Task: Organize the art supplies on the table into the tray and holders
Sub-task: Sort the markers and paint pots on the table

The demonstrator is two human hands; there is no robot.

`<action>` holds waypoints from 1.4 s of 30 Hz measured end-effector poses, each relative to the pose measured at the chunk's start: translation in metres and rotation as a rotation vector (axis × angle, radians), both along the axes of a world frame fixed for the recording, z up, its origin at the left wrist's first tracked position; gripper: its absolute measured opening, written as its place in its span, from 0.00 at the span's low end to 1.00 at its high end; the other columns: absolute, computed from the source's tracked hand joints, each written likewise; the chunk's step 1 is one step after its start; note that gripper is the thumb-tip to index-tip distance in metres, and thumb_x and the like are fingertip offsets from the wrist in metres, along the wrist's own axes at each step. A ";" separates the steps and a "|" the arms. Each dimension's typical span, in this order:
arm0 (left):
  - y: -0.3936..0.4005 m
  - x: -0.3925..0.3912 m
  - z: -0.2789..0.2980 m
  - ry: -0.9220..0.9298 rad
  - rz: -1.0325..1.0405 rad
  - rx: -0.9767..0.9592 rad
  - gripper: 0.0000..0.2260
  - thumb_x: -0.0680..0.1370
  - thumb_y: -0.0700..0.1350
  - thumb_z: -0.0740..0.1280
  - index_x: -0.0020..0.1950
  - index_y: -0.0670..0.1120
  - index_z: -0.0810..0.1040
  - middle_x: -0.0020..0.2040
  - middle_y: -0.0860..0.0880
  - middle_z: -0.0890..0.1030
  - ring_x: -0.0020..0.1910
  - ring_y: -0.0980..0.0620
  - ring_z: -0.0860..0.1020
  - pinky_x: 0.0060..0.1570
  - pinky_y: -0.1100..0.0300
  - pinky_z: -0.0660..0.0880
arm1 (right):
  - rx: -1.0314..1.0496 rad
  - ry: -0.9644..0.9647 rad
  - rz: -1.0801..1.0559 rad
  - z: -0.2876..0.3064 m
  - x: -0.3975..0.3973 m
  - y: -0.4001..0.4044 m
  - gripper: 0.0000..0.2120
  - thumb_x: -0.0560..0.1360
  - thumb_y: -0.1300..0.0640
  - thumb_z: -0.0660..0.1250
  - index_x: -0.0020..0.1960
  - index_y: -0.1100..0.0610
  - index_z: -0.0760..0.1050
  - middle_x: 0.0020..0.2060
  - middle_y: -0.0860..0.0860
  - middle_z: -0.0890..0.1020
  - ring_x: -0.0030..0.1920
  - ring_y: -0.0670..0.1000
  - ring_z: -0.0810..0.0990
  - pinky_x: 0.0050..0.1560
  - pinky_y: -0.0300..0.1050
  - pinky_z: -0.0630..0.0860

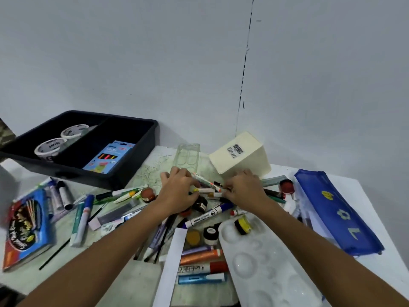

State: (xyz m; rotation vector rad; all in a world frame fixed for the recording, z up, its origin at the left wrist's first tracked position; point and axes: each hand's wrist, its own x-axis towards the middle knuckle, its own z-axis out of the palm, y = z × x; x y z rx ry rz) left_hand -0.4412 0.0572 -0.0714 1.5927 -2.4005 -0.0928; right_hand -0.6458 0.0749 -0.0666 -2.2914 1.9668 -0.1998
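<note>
two tape rolls (50, 146) – one tray (132, 165)

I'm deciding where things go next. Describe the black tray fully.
The black tray is a rectangular bin of what looks like plastic, sitting at the table's far left by the wall. A divider splits it into two compartments. The left one holds two white tape rolls; the right holds a blue box of neon pencils, lying flat. Neither hand touches it.

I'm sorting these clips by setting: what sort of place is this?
Probably a home or classroom craft corner: a white table pushed against bare pale walls, heaped with markers and paint tubes, a white plastic paint palette, and a black two-compartment plastic tray holding tape rolls.
</note>
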 end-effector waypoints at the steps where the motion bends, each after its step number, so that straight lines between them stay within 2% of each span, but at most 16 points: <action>1: -0.006 -0.002 -0.002 -0.025 -0.010 -0.003 0.11 0.75 0.56 0.65 0.55 0.57 0.81 0.56 0.52 0.73 0.60 0.50 0.64 0.57 0.49 0.58 | 0.016 0.057 -0.015 -0.003 0.002 -0.003 0.15 0.75 0.44 0.65 0.60 0.47 0.79 0.58 0.53 0.73 0.62 0.57 0.66 0.60 0.53 0.66; 5: -0.022 -0.013 -0.007 -0.148 -0.038 0.014 0.14 0.74 0.62 0.64 0.56 0.61 0.81 0.56 0.51 0.71 0.60 0.49 0.63 0.59 0.47 0.59 | 0.049 0.163 -0.063 -0.015 0.007 -0.008 0.17 0.76 0.44 0.63 0.60 0.50 0.78 0.61 0.56 0.70 0.64 0.59 0.64 0.62 0.56 0.63; 12: -0.038 -0.025 -0.007 -0.255 -0.048 0.069 0.12 0.73 0.61 0.68 0.51 0.56 0.83 0.56 0.50 0.70 0.60 0.47 0.62 0.61 0.47 0.59 | 0.101 0.112 -0.104 -0.019 0.009 -0.015 0.12 0.76 0.48 0.65 0.57 0.51 0.81 0.61 0.56 0.70 0.64 0.59 0.64 0.63 0.57 0.64; 17: -0.040 -0.025 -0.010 -0.168 -0.074 0.073 0.08 0.73 0.55 0.70 0.49 0.55 0.83 0.54 0.53 0.72 0.58 0.49 0.63 0.56 0.50 0.58 | 0.100 0.029 -0.134 -0.018 0.010 -0.013 0.10 0.76 0.51 0.67 0.54 0.50 0.82 0.60 0.55 0.70 0.63 0.59 0.65 0.63 0.57 0.66; 21: -0.039 -0.016 -0.009 -0.008 -0.090 0.071 0.07 0.74 0.50 0.70 0.50 0.51 0.84 0.48 0.53 0.79 0.53 0.50 0.67 0.49 0.55 0.59 | 0.061 -0.046 -0.144 -0.015 0.008 -0.007 0.08 0.76 0.52 0.67 0.52 0.52 0.81 0.58 0.53 0.71 0.62 0.58 0.65 0.61 0.55 0.66; 23: -0.037 -0.012 -0.006 0.139 -0.086 0.081 0.07 0.73 0.46 0.72 0.49 0.47 0.84 0.43 0.51 0.81 0.49 0.51 0.71 0.47 0.58 0.64 | 0.039 -0.120 -0.140 -0.013 0.004 -0.003 0.06 0.75 0.54 0.67 0.51 0.52 0.80 0.55 0.52 0.73 0.59 0.56 0.66 0.58 0.52 0.66; 25: -0.032 -0.010 -0.002 0.280 -0.070 0.115 0.06 0.72 0.42 0.74 0.48 0.43 0.84 0.39 0.50 0.80 0.41 0.53 0.73 0.38 0.65 0.67 | 0.015 -0.214 -0.127 -0.010 0.000 0.002 0.06 0.74 0.56 0.68 0.50 0.54 0.79 0.51 0.52 0.75 0.56 0.54 0.68 0.55 0.50 0.68; 27: -0.026 -0.009 0.001 0.341 -0.067 0.121 0.08 0.72 0.40 0.74 0.50 0.43 0.83 0.40 0.50 0.81 0.38 0.55 0.75 0.36 0.69 0.67 | 0.009 -0.368 -0.119 -0.006 -0.004 0.009 0.04 0.74 0.59 0.69 0.48 0.55 0.78 0.47 0.51 0.79 0.51 0.52 0.73 0.51 0.47 0.72; 31: -0.004 -0.014 0.010 0.431 -0.074 0.177 0.17 0.72 0.40 0.74 0.60 0.47 0.79 0.39 0.53 0.81 0.37 0.58 0.76 0.41 0.64 0.73 | 0.034 -0.706 -0.105 0.008 -0.018 0.031 0.10 0.69 0.66 0.73 0.40 0.54 0.75 0.37 0.52 0.79 0.38 0.51 0.77 0.37 0.39 0.71; 34: 0.024 -0.028 0.023 0.509 -0.116 0.266 0.13 0.73 0.39 0.73 0.53 0.54 0.80 0.36 0.54 0.80 0.31 0.62 0.75 0.35 0.67 0.71 | 0.059 -0.965 -0.073 0.023 -0.036 0.061 0.10 0.69 0.69 0.73 0.41 0.55 0.78 0.35 0.58 0.80 0.32 0.48 0.76 0.33 0.39 0.72; 36: 0.048 -0.041 0.033 0.599 -0.135 0.364 0.12 0.73 0.38 0.73 0.47 0.55 0.79 0.35 0.50 0.81 0.29 0.62 0.75 0.34 0.63 0.76 | 0.088 -1.092 -0.092 0.032 -0.051 0.089 0.08 0.72 0.68 0.71 0.43 0.56 0.80 0.33 0.56 0.80 0.30 0.45 0.75 0.29 0.36 0.71; 38: 0.072 -0.055 0.039 0.683 -0.153 0.464 0.09 0.73 0.36 0.72 0.47 0.50 0.81 0.37 0.44 0.83 0.33 0.55 0.79 0.38 0.55 0.79 | 0.125 -1.162 -0.122 0.039 -0.066 0.115 0.07 0.74 0.68 0.69 0.46 0.57 0.80 0.30 0.50 0.79 0.28 0.43 0.74 0.26 0.33 0.69; 40: 0.099 -0.074 0.042 0.752 -0.185 0.550 0.07 0.73 0.35 0.72 0.49 0.41 0.81 0.40 0.41 0.83 0.36 0.49 0.81 0.40 0.52 0.80 | 0.143 -1.222 -0.150 0.042 -0.084 0.144 0.06 0.74 0.68 0.68 0.47 0.58 0.80 0.30 0.50 0.80 0.30 0.47 0.75 0.27 0.36 0.71; 42: 0.127 -0.095 0.043 0.787 -0.210 0.595 0.08 0.72 0.33 0.72 0.50 0.35 0.79 0.39 0.41 0.82 0.36 0.47 0.81 0.41 0.51 0.80 | 0.141 -1.231 -0.180 0.043 -0.104 0.173 0.05 0.73 0.68 0.69 0.47 0.61 0.79 0.31 0.51 0.81 0.33 0.50 0.77 0.30 0.38 0.75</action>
